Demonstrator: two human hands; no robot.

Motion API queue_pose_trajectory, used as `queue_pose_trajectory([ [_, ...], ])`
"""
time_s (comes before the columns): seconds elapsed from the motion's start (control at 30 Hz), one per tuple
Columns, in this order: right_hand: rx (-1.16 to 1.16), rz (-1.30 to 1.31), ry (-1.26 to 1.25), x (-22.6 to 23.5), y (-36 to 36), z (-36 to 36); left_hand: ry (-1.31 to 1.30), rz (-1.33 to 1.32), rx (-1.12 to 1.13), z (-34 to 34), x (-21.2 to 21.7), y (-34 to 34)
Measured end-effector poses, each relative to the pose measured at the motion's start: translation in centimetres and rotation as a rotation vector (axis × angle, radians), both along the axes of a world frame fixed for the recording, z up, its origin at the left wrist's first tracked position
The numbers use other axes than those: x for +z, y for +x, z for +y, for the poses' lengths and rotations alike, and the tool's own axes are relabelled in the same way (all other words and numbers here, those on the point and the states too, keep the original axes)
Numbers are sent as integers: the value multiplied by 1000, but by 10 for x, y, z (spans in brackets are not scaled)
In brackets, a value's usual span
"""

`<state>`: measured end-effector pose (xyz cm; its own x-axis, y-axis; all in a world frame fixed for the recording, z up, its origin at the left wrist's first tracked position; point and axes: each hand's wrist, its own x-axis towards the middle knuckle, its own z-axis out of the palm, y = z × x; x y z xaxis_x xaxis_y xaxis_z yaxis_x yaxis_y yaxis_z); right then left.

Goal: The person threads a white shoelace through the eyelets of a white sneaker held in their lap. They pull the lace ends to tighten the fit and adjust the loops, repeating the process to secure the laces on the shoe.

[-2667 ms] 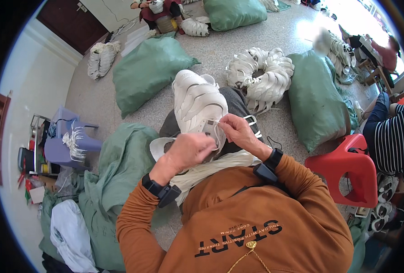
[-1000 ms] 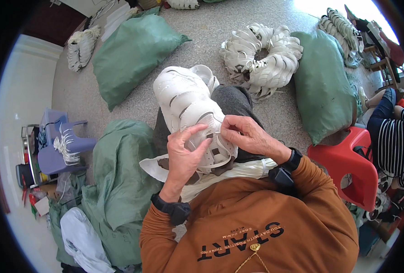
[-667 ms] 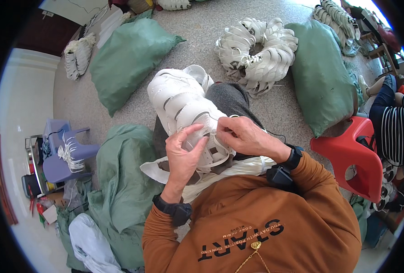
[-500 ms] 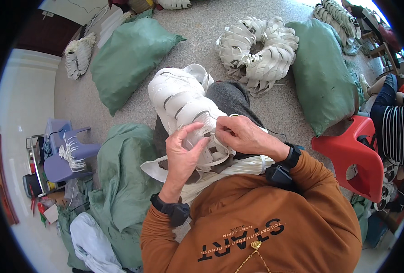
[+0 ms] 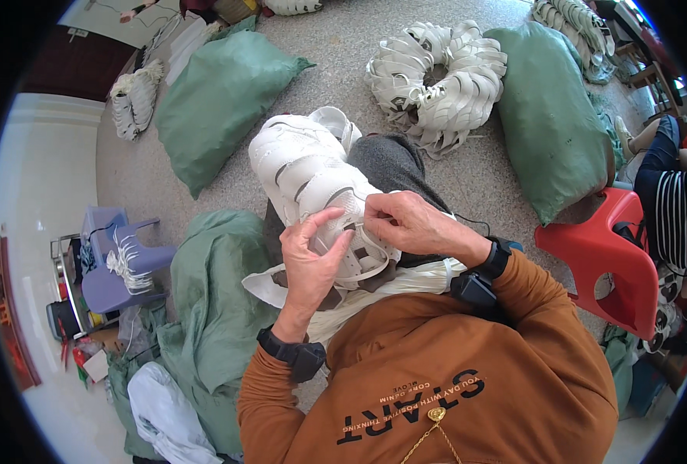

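On my lap lies a stack of white shoe uppers [image 5: 297, 162], nested into one another. My left hand [image 5: 309, 255] grips the nearest upper [image 5: 364, 259], its thumb and forefinger on either side of the eyelet area. At the other edge of those eyelets my right hand [image 5: 405, 224] is closed, with its fingers curled into a pinch; what is between the fingertips is hidden. A bundle of long white laces [image 5: 421, 284] lies across my lap, behind the uppers and against my body. A white flap [image 5: 265, 288] sticks out left of my left wrist.
Ahead on the floor is a ring of white shoe uppers [image 5: 467, 93], between two full green sacks [image 5: 220, 97] [image 5: 552, 124]. A red plastic stool [image 5: 602, 267] stands at right, near a seated person in stripes [image 5: 672, 216]. At left are a purple chair [image 5: 127, 267] holding laces and a slack green sack [image 5: 216, 301].
The view has shifted slightly. Both hands keep nearly the same place on the upper, with no clear change in grip.
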<state>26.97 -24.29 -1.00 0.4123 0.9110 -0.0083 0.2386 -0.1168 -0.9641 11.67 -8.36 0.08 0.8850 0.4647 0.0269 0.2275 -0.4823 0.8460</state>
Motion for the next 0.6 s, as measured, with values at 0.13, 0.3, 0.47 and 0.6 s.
queue_pose_trajectory([
  [0.13, 5, -27, 3, 1, 0, 1, -76, -41, 38, -1, -1, 3],
  [0.3, 15, -88, 20, 1, -1, 5, -137, -77, 56, -2, 2, 7],
  [0.47, 18, -225, 67, 1, -3, 7, -199, -64, 74, -2, 2, 5],
  [0.6, -48, -175, 110, 4, -11, -2, -321, -35, 19, 6, 9, 3],
])
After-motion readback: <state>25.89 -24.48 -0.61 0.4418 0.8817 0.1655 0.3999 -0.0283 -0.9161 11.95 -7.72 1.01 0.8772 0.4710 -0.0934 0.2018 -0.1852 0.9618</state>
